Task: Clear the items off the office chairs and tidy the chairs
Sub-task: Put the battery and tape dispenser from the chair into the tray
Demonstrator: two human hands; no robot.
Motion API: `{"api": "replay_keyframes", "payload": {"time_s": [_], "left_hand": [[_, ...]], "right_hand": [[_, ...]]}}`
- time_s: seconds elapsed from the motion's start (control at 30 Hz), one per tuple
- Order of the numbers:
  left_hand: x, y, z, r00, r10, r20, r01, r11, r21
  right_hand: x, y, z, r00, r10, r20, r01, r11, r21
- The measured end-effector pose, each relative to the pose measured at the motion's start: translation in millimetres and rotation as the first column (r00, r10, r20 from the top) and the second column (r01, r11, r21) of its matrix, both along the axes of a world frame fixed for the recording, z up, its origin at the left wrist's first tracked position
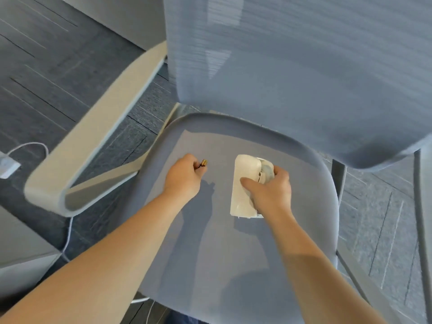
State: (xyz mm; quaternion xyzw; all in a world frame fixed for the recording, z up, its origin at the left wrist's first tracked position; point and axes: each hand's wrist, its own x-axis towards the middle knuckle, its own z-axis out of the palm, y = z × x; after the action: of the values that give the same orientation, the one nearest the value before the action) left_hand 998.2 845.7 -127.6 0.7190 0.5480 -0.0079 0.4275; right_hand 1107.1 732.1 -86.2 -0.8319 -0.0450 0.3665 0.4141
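A: Chair (233, 242) — blue-grey, seen from above, its seat filling the middle of the view and its mesh back (292, 66) rising at the top. Both of the person's arms reach over the seat.

B: What is on the seat?

A: A white box (243, 185) lies a little right of the seat's centre, long side running front to back. At its far end sits a small roundish clear-grey part (266, 170); it is too blurred to say what it is.

B: And the right hand?

A: The right hand (268, 190) is on the box, thumb laid across its white top and fingers curled round the far right side by the roundish part. It grips the box.

B: The left one?

A: The left hand (184, 176) is over the seat to the left of the box, apart from it. Its fingers are curled, pinching a small dark item with a brass tip (203, 163) that sticks out past the knuckles.

B: Around the chair?

A: A pale armrest (98, 136) loops out on the left over dark carpet (58, 73). A white cable (67, 235) trails across the floor below it, and a white adapter (8, 166) lies at the left edge.
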Motion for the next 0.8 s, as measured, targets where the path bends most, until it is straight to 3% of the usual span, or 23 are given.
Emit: {"api": "replay_keyframes", "payload": {"time_s": [0.2, 0.37, 0.63, 0.8], "left_hand": [[-40.0, -20.0, 84.6, 0.979, 0.124, 0.164, -0.137, 0.988, 0.066], [-93.4, -47.4, 150.3, 0.931, 0.293, 0.216, -0.328, 0.932, 0.150], [-214.5, -112.6, 233.3, 0.719, 0.614, 0.324, -0.684, 0.709, 0.173], [-312.8, -161.7, 276.1, 0.570, 0.740, 0.356, -0.821, 0.527, 0.220]], "right_hand": [[-18.0, 8.6, 77.9, 0.978, 0.200, 0.058, -0.205, 0.973, 0.103], [-51.0, 4.2, 138.3, 0.921, 0.366, 0.136, -0.388, 0.898, 0.207], [-153.7, -6.2, 210.9, 0.736, 0.625, 0.260, -0.677, 0.673, 0.298], [-245.6, -15.1, 247.5, 0.565, 0.763, 0.314, -0.818, 0.468, 0.336]]}}
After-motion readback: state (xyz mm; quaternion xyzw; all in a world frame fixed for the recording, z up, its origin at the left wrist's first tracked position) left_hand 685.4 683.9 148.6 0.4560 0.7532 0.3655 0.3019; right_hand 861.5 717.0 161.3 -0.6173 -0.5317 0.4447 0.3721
